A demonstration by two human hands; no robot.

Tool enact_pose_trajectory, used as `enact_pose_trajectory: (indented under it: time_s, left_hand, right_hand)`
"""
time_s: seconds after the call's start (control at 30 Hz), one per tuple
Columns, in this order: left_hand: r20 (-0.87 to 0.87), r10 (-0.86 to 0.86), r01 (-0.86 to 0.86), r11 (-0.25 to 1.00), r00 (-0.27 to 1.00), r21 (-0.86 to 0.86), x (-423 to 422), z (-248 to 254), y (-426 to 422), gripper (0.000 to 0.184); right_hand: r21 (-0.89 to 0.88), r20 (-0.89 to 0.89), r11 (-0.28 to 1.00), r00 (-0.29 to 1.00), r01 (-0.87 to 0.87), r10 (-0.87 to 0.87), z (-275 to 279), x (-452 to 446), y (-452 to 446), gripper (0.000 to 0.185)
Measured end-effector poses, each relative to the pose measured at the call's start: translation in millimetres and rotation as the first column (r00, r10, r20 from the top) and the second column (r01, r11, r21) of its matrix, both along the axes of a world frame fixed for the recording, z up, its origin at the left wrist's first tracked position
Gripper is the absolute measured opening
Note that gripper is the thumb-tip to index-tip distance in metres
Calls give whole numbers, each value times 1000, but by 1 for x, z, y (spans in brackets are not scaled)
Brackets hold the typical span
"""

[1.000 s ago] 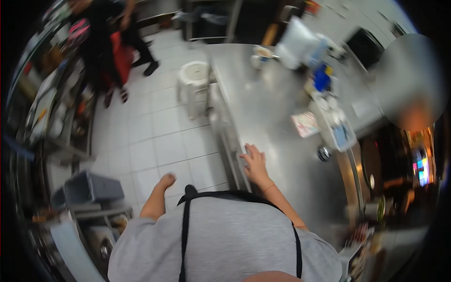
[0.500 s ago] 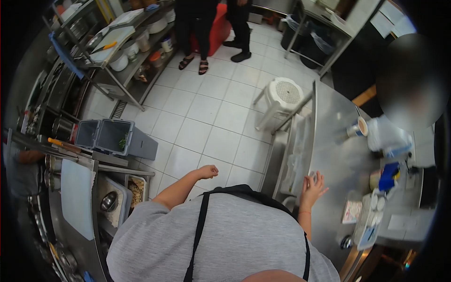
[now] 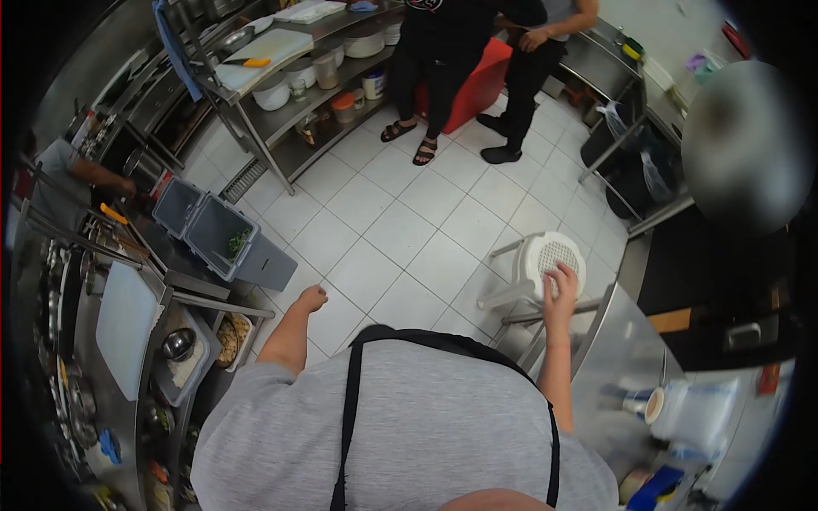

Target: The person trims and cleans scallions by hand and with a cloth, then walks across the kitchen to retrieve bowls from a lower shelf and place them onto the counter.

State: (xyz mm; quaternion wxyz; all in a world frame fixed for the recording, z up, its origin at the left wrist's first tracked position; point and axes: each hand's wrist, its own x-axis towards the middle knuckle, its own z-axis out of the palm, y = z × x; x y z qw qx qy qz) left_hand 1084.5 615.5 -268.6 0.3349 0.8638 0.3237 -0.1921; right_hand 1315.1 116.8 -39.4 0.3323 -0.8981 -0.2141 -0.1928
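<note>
My left hand (image 3: pixel 313 298) is held low over the white tiled floor (image 3: pixel 366 272), its fingers curled closed; whatever may be inside the curl is too small to tell. In front of the white plastic stool (image 3: pixel 555 255) is my right hand (image 3: pixel 560 285), raised, with fingers apart and nothing visible in it. Whether it touches the stool cannot be made out. The steel table (image 3: pixel 618 362) lies just right of my right forearm. Nearest to my left hand is a grey bin (image 3: pixel 266 262) with greens inside.
Two people in dark trousers (image 3: pixel 520 94) stand ahead by a red container (image 3: pixel 477 85). A shelf unit (image 3: pixel 281 128) holds bowls and plates. Another person (image 3: pixel 64 175) is at the far left. A cutting board (image 3: pixel 126 328) and food trays (image 3: pixel 183 366) lie at lower left.
The view has turned right, from the steel table toward the aisle and stool. My right hand now appears over the stool instead of the table. My left hand remains low over the floor.
</note>
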Motion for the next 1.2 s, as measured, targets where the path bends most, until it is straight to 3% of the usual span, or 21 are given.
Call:
enact_pose_trajectory:
  time_s: [0.07, 0.13, 0.23, 0.3, 0.37, 0.43, 0.5, 0.6, 0.77, 0.87, 0.97, 1.03, 1.1, 1.17, 1.2]
  left_hand:
    - [81, 75, -72, 997, 994, -40, 18, 0, -8, 33]
    - [149, 188, -149, 959, 971, -240, 33, -24, -14, 32]
    - [89, 65, -35, 954, 994, -298, 46, -42, -8, 31]
    - [-71, 203, -214, 884, 977, -416, 48, -23, 9, 32]
    - [-93, 260, -275, 879, 961, -389, 39, -38, 52, 29]
    - [-105, 396, -409, 863, 912, -297, 29, -43, 93, 24]
    - [-235, 537, -586, 742, 810, -324, 24, -48, 137, 20]
    - [-281, 600, -659, 716, 749, -230, 42, -42, 185, 16]
    - [-100, 635, -631, 715, 766, -300, 140, -30, 226, 18]
    - [-46, 618, -571, 691, 785, -443, 210, -42, 226, 21]
    - [-36, 508, -478, 780, 860, -405, 279, -32, 200, 21]
    - [-81, 344, -349, 868, 936, -352, 327, -15, 180, 23]
    - [-78, 360, -363, 864, 930, -349, 360, -31, 163, 23]
    - [-214, 486, -531, 783, 847, -323, 386, -88, 154, 23]
    - [-257, 490, -552, 769, 833, -323, 404, -76, 143, 23]
  right_hand:
    - [13, -86, 951, 948, -308, 308, 19, 48, 58, 10]
    - [38, -201, 869, 848, -494, 491, 27, 80, 114, 8]
    - [41, -309, 795, 749, -605, 586, 10, 124, 183, 8]
    - [50, -393, 764, 690, -644, 608, -13, 142, 220, 9]
    - [7, -477, 723, 633, -691, 609, -24, 164, 258, 11]
    - [38, -502, 704, 596, -709, 627, -20, 184, 288, 10]
    - [139, -501, 703, 562, -698, 658, -7, 218, 314, 8]
    - [88, -307, 849, 797, -521, 521, 17, 280, 334, 8]
    - [174, -236, 899, 869, -402, 435, 54, 353, 353, 10]
    - [173, -252, 903, 869, -394, 427, 59, 395, 356, 11]
    - [223, -257, 891, 858, -395, 445, 59, 452, 352, 12]
    - [390, -208, 827, 836, -405, 507, 55, 507, 346, 12]
    - [458, -208, 790, 815, -407, 541, 73, 558, 343, 12]
    - [561, -51, 707, 835, -430, 548, 95, 614, 343, 10]
    - [564, -23, 689, 825, -455, 564, 108, 637, 344, 10]
